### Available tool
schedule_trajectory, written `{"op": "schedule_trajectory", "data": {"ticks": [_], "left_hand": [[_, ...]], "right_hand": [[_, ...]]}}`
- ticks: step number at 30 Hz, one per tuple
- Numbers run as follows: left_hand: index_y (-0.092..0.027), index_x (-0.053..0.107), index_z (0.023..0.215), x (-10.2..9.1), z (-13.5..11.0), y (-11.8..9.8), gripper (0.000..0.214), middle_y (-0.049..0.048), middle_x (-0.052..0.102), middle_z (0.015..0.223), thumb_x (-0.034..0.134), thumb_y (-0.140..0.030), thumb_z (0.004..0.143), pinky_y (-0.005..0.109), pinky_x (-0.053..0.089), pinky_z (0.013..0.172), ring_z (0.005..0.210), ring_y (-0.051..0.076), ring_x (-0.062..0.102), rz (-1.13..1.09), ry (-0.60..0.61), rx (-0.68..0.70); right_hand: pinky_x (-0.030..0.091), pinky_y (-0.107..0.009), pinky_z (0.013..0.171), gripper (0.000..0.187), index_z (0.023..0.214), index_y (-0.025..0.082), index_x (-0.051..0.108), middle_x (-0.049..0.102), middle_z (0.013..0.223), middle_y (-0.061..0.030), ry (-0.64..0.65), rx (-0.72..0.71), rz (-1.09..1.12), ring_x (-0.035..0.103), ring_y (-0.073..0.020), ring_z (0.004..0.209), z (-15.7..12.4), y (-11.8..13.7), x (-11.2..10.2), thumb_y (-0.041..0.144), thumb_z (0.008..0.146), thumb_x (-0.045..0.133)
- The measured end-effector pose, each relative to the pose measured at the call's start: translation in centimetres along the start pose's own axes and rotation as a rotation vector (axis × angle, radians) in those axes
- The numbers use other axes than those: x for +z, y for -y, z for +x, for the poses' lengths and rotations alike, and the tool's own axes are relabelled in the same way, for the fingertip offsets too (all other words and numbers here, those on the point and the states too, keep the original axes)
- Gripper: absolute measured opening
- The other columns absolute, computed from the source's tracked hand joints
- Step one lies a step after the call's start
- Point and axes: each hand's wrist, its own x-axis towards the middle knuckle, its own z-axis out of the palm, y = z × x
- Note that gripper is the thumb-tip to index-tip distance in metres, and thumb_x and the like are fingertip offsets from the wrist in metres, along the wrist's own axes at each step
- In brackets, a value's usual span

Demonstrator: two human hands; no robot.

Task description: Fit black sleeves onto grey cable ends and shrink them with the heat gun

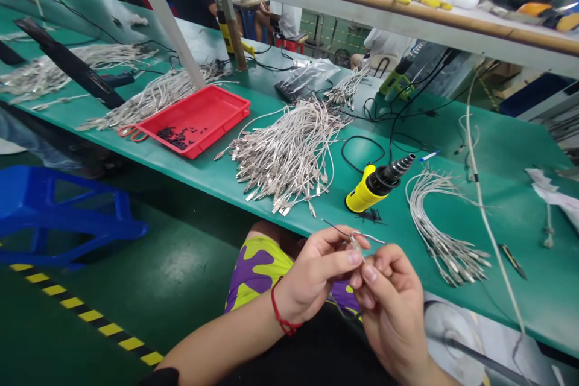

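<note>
My left hand (316, 274) and my right hand (391, 301) meet just in front of the green bench's edge (217, 178). Both pinch one short silver cable (357, 242) by its metal connector end, fingers closed around it. A thin dark piece pokes up from the left fingers. A red string circles my left wrist. On the bench beyond lie a big pile of the same silver cables (289, 154) and a smaller fanned bundle of cables (441, 229). Between them rests a yellow and black heat tool (377, 184) with its metal nozzle pointing right.
A red tray (194, 120) with small black bits sits left of the pile, red-handled scissors at its corner. More cable heaps lie further left. A blue stool (58, 211) stands on the floor. A shelf (407, 18) spans overhead; other people sit behind the bench.
</note>
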Motion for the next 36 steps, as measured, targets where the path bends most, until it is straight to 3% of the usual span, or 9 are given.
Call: {"op": "schedule_trajectory", "data": {"ticks": [8,16,25,36], "left_hand": [[-0.017,0.073,0.097,-0.22,-0.03,0.11,0.026,-0.0001,0.062,0.068,0.083,-0.032,0.079,0.023,0.043,0.053,0.054,0.011,0.053,0.041,0.023,-0.014],[-0.019,0.072,0.101,-1.02,-0.19,-0.03,0.023,-0.0015,0.059,0.078,0.083,-0.029,0.084,0.021,0.039,0.055,0.058,0.006,0.047,0.311,-0.112,0.275],[-0.018,0.069,0.092,-0.53,-0.18,-0.03,0.019,-0.0030,0.057,0.071,0.083,-0.027,0.083,0.020,0.037,0.050,0.054,0.007,0.048,0.242,-0.068,0.240],[-0.019,0.071,0.087,-0.15,-0.47,-0.42,0.008,-0.0003,0.060,0.080,0.079,-0.021,0.085,0.023,0.043,0.061,0.068,0.011,0.052,0.429,-0.095,0.421]], "right_hand": [[0.034,-0.015,0.046,0.027,0.082,0.023,0.052,0.066,0.064,0.0004,0.021,-0.018,0.018,0.048,-0.0065,0.046,-0.10,-0.08,-0.28,0.024,0.088,0.078],[0.031,-0.015,0.047,0.026,0.083,0.024,0.049,0.066,0.063,0.0008,0.039,-0.034,0.069,0.040,-0.0052,0.044,-0.34,0.05,-0.50,0.022,0.090,0.074],[0.027,-0.017,0.045,0.028,0.084,0.025,0.046,0.066,0.062,0.0011,0.074,0.007,0.068,0.033,-0.0054,0.043,-0.53,-0.06,-0.65,0.025,0.090,0.074],[0.025,-0.016,0.043,0.030,0.084,0.025,0.045,0.065,0.060,0.0019,0.084,0.019,0.090,0.032,-0.0050,0.041,-0.66,0.01,-0.72,0.026,0.089,0.075]]}}
